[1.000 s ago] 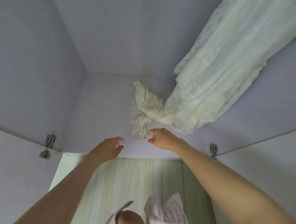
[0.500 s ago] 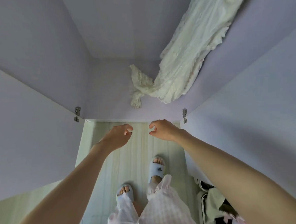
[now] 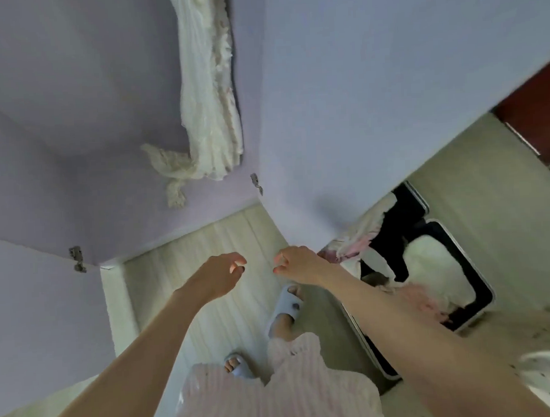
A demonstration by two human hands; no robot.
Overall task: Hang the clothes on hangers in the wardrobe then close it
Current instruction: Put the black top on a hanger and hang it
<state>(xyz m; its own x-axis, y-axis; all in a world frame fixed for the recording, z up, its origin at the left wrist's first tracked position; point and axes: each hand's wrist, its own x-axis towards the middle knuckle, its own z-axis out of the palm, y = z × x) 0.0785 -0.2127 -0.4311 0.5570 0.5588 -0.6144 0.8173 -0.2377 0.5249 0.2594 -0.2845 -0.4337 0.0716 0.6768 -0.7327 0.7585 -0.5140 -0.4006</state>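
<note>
a cream-white crinkled garment (image 3: 208,93) hangs inside the lilac wardrobe (image 3: 80,100), its ruffled hem and a twisted tassel trailing onto the wardrobe floor; its hanger is out of view. two wardrobe doors stand open, the left door (image 3: 34,316) and the right door (image 3: 372,91), with two metal hinges showing, one hinge (image 3: 77,258) at the left and another hinge (image 3: 256,183) at the right. the person's left hand (image 3: 221,275) and right hand (image 3: 297,261) hover close together over the pale wood-look floor (image 3: 208,307), each grip loosely curled and holding nothing. two blue slippers (image 3: 286,306) show below. at the right, a dark open suitcase (image 3: 429,264) on the floor holds more white and pink clothes (image 3: 358,247)
</note>
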